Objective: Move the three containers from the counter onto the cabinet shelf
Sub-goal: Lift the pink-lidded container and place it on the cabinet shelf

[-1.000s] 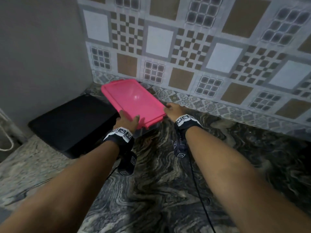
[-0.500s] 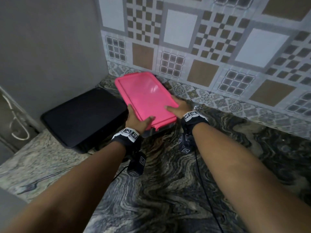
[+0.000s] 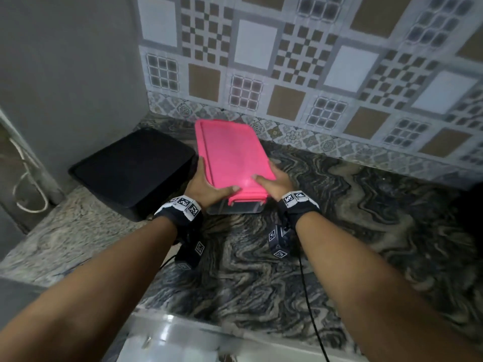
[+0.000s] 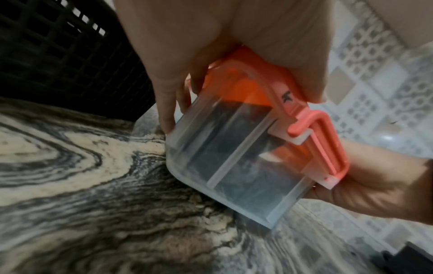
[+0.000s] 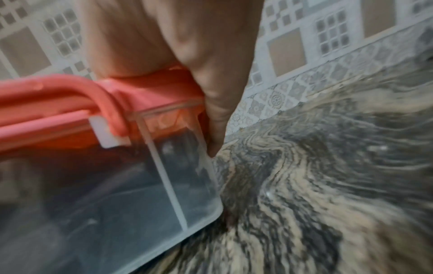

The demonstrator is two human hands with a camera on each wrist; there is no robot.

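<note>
A clear plastic container with a pink lid (image 3: 231,155) is held just above the marble counter (image 3: 261,270), near the tiled back wall. My left hand (image 3: 206,185) grips its left near corner, thumb on the lid and fingers down the side. My right hand (image 3: 274,181) grips the right near corner the same way. In the left wrist view the clear body (image 4: 234,166) and the pink clasp (image 4: 325,140) show below my palm. The right wrist view shows the container's corner (image 5: 182,181) off the counter. Its inside looks empty.
A black latticed crate (image 3: 133,171) stands upside down right beside the container's left side, against the grey side wall (image 3: 65,74). The counter's front edge (image 3: 222,333) runs below my forearms. White cables (image 3: 26,178) hang at the far left.
Both hands have turned the container so that its long side points away from me and drawn it nearer. The right hand's grip shifted from the edge to thumb on top of the lid.
</note>
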